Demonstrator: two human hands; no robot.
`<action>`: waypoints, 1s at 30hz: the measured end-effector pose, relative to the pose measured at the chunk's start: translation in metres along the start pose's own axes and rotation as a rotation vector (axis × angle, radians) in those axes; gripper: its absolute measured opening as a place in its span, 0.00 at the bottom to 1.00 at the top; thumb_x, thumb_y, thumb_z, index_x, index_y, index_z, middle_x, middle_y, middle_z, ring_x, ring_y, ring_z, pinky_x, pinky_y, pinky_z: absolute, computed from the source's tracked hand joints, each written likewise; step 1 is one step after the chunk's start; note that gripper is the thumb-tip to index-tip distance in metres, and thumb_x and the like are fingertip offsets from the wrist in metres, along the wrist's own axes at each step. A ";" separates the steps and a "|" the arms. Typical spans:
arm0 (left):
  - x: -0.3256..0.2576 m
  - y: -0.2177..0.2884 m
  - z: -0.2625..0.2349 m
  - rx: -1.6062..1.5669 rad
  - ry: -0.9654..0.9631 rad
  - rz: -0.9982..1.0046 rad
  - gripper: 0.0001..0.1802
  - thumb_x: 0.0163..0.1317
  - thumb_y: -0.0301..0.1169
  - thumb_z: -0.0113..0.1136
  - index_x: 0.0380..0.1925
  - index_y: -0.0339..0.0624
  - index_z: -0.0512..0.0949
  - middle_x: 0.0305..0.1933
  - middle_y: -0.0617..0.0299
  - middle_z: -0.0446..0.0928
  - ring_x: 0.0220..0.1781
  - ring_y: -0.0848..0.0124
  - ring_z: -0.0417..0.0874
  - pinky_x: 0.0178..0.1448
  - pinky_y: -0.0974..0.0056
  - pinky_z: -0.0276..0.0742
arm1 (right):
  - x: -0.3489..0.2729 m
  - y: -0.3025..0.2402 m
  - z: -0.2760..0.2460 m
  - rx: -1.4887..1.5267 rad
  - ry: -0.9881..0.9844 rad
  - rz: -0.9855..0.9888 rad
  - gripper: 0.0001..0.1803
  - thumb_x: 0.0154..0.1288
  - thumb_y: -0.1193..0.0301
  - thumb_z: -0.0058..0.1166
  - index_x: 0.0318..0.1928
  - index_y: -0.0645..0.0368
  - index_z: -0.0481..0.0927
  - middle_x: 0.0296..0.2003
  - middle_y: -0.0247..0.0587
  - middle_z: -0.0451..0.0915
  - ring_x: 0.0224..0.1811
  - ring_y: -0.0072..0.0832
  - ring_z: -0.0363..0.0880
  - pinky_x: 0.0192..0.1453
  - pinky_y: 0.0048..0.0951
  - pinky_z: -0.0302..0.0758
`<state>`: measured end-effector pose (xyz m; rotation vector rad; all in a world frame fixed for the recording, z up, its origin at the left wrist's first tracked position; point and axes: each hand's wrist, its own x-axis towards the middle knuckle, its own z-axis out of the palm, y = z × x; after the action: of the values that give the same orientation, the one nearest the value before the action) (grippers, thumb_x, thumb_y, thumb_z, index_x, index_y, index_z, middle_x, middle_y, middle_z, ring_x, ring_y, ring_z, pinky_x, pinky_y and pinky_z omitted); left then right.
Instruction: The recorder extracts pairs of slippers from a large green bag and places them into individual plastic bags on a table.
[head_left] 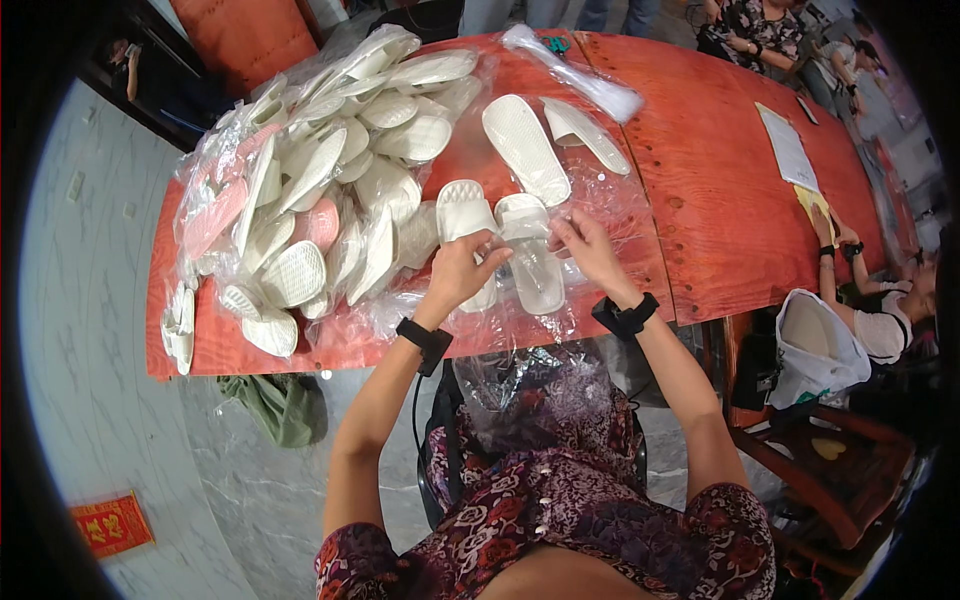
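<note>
In front of me on the red table lies a pair of white slippers, a left-hand slipper (465, 212) and a right-hand slipper (538, 275). A clear plastic bag (515, 375) is around the right-hand one and hangs over the table edge toward my lap. My left hand (463, 270) is closed, thumb and fingers pinching the bag's film over the left-hand slipper. On the other side, my right hand (590, 248) pinches the film beside the right-hand slipper. Just beyond them are two loose white slippers, one sole up (527, 150) and one on its side (588, 135).
A large heap of bagged white and pink slippers (330, 170) covers the left of the red table (700, 230). A clear plastic bundle (575, 75) lies at the far edge. Papers (787, 150) and another person's hands (835, 240) are at right, near a white bag (820, 345) and wooden chair (830, 470).
</note>
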<state>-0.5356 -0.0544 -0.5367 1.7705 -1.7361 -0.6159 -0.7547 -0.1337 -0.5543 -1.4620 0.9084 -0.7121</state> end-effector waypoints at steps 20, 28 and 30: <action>-0.040 -0.002 -0.036 -0.630 0.038 -0.183 0.22 0.52 0.26 0.71 0.44 0.36 0.70 0.33 0.65 0.73 0.37 0.79 0.77 0.38 0.72 0.74 | -0.024 0.000 -0.036 0.198 0.178 0.056 0.08 0.71 0.64 0.49 0.40 0.55 0.73 0.25 0.26 0.73 0.25 0.14 0.75 0.30 0.18 0.74; -0.046 -0.020 -0.023 -0.545 0.045 -0.222 0.06 0.63 0.25 0.60 0.35 0.37 0.73 0.31 0.64 0.78 0.32 0.81 0.75 0.38 0.74 0.72 | -0.027 0.004 -0.038 0.192 0.201 0.086 0.08 0.72 0.65 0.48 0.40 0.56 0.73 0.26 0.27 0.72 0.24 0.14 0.73 0.27 0.18 0.74; -0.044 -0.029 -0.018 -0.682 0.155 -0.195 0.04 0.64 0.25 0.57 0.36 0.37 0.72 0.33 0.63 0.79 0.33 0.79 0.77 0.39 0.74 0.73 | -0.029 0.006 -0.040 0.126 0.251 0.136 0.07 0.71 0.65 0.49 0.40 0.56 0.73 0.24 0.25 0.71 0.22 0.12 0.70 0.24 0.16 0.68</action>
<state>-0.5041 -0.0091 -0.5470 1.4469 -1.0696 -0.9830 -0.8045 -0.1297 -0.5541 -1.2049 1.1231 -0.8474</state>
